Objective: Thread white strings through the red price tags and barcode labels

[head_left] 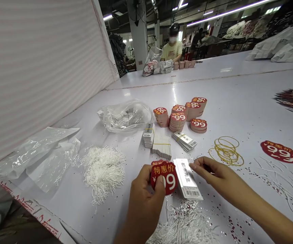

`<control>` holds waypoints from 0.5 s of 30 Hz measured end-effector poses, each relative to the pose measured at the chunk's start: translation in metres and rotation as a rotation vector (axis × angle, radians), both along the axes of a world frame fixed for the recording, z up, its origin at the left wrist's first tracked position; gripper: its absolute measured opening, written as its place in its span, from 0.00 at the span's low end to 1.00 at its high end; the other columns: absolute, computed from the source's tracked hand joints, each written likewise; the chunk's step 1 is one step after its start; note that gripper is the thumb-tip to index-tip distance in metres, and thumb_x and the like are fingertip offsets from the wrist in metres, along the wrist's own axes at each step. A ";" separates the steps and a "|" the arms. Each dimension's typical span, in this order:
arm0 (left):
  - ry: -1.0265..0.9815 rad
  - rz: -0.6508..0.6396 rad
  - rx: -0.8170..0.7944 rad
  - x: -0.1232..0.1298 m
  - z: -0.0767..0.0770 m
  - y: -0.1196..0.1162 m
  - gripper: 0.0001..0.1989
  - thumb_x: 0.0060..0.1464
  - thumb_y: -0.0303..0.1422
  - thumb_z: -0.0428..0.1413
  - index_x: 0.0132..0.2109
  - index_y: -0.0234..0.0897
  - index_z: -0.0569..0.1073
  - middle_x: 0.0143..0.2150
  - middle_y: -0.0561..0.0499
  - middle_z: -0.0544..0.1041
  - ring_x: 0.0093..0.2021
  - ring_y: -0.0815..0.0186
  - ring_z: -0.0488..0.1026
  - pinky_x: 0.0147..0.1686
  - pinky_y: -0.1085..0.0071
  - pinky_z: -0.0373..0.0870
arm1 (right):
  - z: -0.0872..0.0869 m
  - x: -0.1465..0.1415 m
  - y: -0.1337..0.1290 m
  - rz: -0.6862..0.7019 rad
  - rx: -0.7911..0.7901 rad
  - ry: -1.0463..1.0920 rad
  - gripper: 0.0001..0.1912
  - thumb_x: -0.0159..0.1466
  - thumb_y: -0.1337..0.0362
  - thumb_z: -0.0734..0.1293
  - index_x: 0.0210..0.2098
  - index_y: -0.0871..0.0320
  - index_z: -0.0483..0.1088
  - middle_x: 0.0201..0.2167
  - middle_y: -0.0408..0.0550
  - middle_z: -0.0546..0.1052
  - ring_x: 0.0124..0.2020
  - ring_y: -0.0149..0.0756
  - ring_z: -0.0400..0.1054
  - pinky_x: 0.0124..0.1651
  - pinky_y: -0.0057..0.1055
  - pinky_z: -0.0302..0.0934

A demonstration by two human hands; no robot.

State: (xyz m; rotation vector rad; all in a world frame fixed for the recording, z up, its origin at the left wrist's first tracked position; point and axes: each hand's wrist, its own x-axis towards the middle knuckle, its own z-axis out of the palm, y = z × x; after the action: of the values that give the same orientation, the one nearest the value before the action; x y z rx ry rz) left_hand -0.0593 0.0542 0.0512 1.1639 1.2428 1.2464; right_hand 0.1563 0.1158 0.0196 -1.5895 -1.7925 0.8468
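My left hand (148, 195) is closed on a red scalloped price tag (164, 179) with gold characters and a white 99; my thumb covers part of the print. Another red tag's edge shows just behind it. Right beside it are white hang tags (187, 179) with black characters and a barcode, slightly fanned at the lower end. My right hand (208, 171) pinches at their right edge, thumb and forefinger together. Below, a heap of white strings (187, 225) lies under my hands. Whether the white tags rest on the table or are partly held by my left fingers is hidden.
Stacks of red tags (178, 118) and banded white tags (161, 145) stand ahead. Left are a string bundle (103, 169) and a clear bag (126, 115). Right are yellow rubber bands (226, 150) and a loose red tag (278, 151). A person (172, 49) stands across the table.
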 end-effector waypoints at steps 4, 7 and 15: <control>-0.233 -0.085 -0.122 -0.001 -0.004 -0.009 0.11 0.61 0.38 0.57 0.45 0.35 0.75 0.39 0.47 0.80 0.38 0.63 0.76 0.40 0.67 0.74 | -0.014 -0.013 0.010 0.087 -0.117 0.072 0.24 0.64 0.42 0.63 0.23 0.52 0.59 0.20 0.38 0.62 0.23 0.33 0.57 0.26 0.30 0.52; -0.283 -0.106 -0.175 -0.002 -0.008 -0.012 0.12 0.60 0.39 0.59 0.45 0.34 0.77 0.39 0.46 0.82 0.38 0.63 0.77 0.41 0.67 0.74 | -0.013 -0.012 0.013 0.136 -0.154 0.105 0.24 0.66 0.43 0.60 0.22 0.52 0.56 0.19 0.37 0.58 0.21 0.32 0.54 0.26 0.30 0.51; -0.413 -0.189 -0.187 0.015 -0.023 -0.022 0.17 0.58 0.42 0.63 0.46 0.33 0.78 0.42 0.43 0.83 0.42 0.59 0.79 0.46 0.63 0.74 | 0.011 0.005 -0.043 0.078 0.011 0.057 0.25 0.67 0.39 0.59 0.26 0.49 0.72 0.25 0.48 0.76 0.27 0.43 0.72 0.27 0.34 0.68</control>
State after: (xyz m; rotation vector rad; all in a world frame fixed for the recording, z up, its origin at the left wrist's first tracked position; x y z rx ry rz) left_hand -0.0441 0.0319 0.0283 0.8157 0.8971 1.1303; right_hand 0.1615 0.0724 0.0302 -1.4825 -1.8254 0.9074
